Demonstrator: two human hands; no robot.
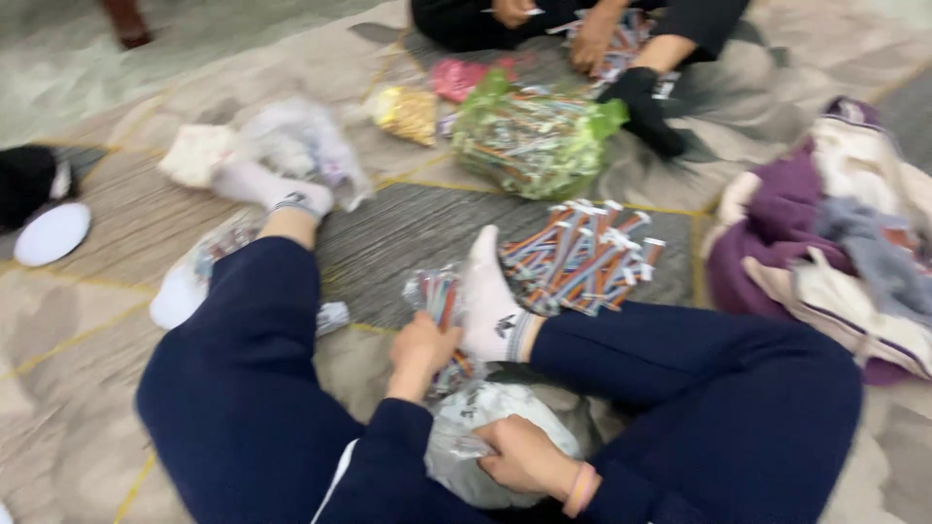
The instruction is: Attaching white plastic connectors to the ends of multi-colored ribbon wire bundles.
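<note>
I sit on a patterned carpet [87, 320] in navy trousers and white socks. My left hand [422, 351] is closed around a clear-wrapped bundle of colourful sticks [439, 294], beside my right foot [488, 301]. My right hand [522, 454], with pink bands on its wrist, grips a crumpled clear plastic bag [485, 403] lying between my legs. A loose fan-shaped pile of the same colourful sticks [582, 257] lies just beyond my right foot.
A green plastic bag full of sticks [534, 141] sits further out, with a yellow packet [406, 112] and a pink packet [456, 78] nearby. Another person in black works opposite, one hand [590, 41] on more sticks. Purple and white clothes [825, 243] are heaped at right.
</note>
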